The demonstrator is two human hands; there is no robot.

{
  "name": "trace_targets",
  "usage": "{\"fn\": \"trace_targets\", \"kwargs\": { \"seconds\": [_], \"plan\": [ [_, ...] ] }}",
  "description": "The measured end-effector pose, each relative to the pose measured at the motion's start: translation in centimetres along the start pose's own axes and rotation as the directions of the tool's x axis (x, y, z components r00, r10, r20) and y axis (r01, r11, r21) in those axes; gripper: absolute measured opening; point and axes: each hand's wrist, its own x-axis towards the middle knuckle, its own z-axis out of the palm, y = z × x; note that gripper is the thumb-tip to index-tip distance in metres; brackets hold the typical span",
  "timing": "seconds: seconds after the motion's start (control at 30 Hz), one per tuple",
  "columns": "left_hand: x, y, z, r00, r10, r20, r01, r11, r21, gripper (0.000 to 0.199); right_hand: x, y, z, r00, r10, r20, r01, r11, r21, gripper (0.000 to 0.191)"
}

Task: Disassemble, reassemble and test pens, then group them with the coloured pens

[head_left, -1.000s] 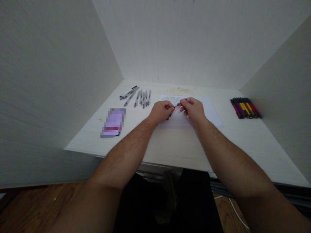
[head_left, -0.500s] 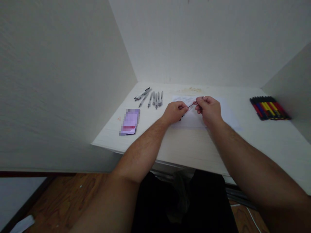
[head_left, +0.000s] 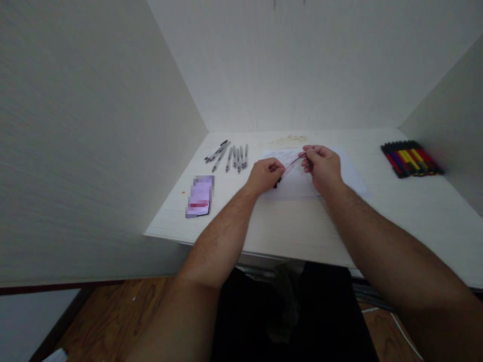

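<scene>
- The thin, dark, straight rod is hanging above the white sheets of paper, its long axis slanting from the near left side of the paper towards its far right.
- The left hand is pinching the rod's nearer end over the paper's left part, fingers curling in.
- The right hand is grasping the farther end between thumb and fingers, above the paper's middle.
- Fingers are covering both ends, so which one is the tip is staying unclear.
- A small black and dark red piece is showing beneath the left hand at the paper's left part; the hand is hiding the rest.
- Faint grey marks are running across the paper's far left part, too blurred to read; hands and forearms are covering other parts.
- Clear, grey-tinted slim pens are lying left of the paper.
- A flat purple rectangular object is lying left of the paper and nearer the person, its face pixelated.
- Black-ended red, blue and yellow pens are lying in a row right of the paper.
</scene>
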Motion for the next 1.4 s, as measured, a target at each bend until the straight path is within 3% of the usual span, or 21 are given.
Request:
{"fn": "trace_targets", "kwargs": {
  "seconds": [0.17, 0.27, 0.37, 0.47, 0.63, 1.4],
  "plan": [
    [0.7, -0.8, -0.4, 0.982, -0.070, -0.176, 0.079, 0.996, 0.045, 0.012, 0.1, -0.2, -0.1, 1.000, 0.005, 0.006, -0.005, 0.997, -0.077, 0.014],
    [1.1, -1.5, -0.7, 0.957, -0.094, -0.276, 0.127, 0.987, 0.103, 0.010, 0.3, 0.2, -0.5, 0.995, 0.082, 0.066, -0.058, 0.952, -0.301, 0.020],
    [1.3, -1.9, -0.9, 0.949, -0.095, -0.301, 0.146, 0.978, 0.152, 0.009, 1.0, 0.7, -1.5, 0.998, 0.017, 0.059, 0.024, 0.774, -0.633, 0.018],
    [1.3, -2.0, -1.0, 0.954, -0.118, -0.275, 0.166, 0.973, 0.158, 0.010, 2.1, 1.2, -2.9, 0.990, -0.142, 0.008, 0.092, 0.598, -0.796, 0.013],
    [1.2, -2.3, -0.8, 0.957, -0.152, -0.248, 0.197, 0.967, 0.165, 0.015, 3.4, 2.2, -4.2, 0.986, -0.161, -0.042, 0.052, 0.539, -0.841, 0.017],
    [1.5, -2.8, -0.7, 0.965, -0.160, -0.210, 0.211, 0.945, 0.251, 0.015, 2.7, 1.9, -3.5, 0.990, -0.135, -0.046, 0.017, 0.431, -0.902, 0.017]
  ]
}}
